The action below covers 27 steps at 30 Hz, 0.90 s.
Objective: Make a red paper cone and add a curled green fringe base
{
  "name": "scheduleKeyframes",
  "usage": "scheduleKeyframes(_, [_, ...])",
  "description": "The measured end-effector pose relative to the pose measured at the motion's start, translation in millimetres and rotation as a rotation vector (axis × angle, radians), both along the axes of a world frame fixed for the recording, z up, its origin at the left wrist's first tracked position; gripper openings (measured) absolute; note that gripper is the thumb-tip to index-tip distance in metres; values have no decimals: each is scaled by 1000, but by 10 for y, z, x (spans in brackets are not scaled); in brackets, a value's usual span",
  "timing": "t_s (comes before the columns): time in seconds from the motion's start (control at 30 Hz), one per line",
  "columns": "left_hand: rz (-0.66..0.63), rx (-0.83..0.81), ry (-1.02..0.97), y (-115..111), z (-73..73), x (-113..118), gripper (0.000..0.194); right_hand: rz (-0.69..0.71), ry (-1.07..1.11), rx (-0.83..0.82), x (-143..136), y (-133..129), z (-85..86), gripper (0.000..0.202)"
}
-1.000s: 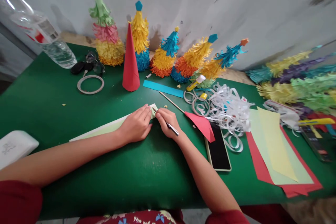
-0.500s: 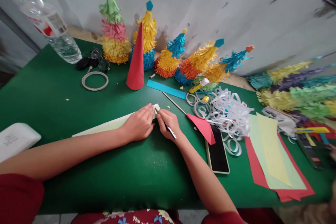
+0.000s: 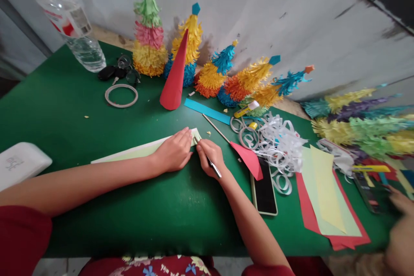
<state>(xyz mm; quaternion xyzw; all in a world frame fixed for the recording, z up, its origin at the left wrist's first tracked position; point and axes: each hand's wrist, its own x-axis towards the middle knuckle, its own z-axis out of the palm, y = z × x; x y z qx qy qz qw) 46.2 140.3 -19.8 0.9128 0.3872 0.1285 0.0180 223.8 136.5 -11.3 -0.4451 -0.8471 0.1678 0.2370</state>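
Observation:
My left hand (image 3: pixel 174 151) lies flat with outstretched fingers on a long, narrow strip of pale green paper (image 3: pixel 136 151) with a white edge, pressing it to the table. In my right hand (image 3: pixel 208 155) is a slim dark pen (image 3: pixel 212 166) with a silver end. Its tip meets the strip's right end, just beyond my left fingertips. A thin stick (image 3: pixel 216 127) with a red paper piece (image 3: pixel 247 159) at its lower end rests to the right of my right hand. Behind my hands stands a red paper cone (image 3: pixel 175 82), and a blue paper strip (image 3: pixel 207 112) lies beside it.
Fringed paper trees (image 3: pixel 150 47) line the wall. A water bottle (image 3: pixel 79 36), keys (image 3: pixel 119 70) and tape roll (image 3: pixel 121 95) sit at left. Curled white strips (image 3: pixel 281 142), a phone (image 3: pixel 265 189) and coloured sheets (image 3: pixel 326 194) lie right. Another person's hand (image 3: pixel 401 202) shows at the right edge.
My right hand has shifted slightly right with the pen, uncovering more of the strip's end. My left hand stays put. At the right edge, the other person's hand has come further into view.

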Motion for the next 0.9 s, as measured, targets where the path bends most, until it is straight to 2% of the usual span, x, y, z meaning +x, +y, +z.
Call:
scheduleKeyframes(0.37, [8,-36,-10,-19,21,1,57,36,-10,-22,67,-176,45,26])
scheduleKeyframes(0.63, [-2,-41,5,-17,7,-8,53,30,-23,-9,95,-261,12,26])
scheduleKeyframes(0.73, [-10,-52,17,-21,-8,-17,56,4,74,-60,121,-260,18,29])
scheduleKeyframes(0.9, [-6,-62,-20,1,-49,-21,59,-134,428,-230,182,-212,85,33])
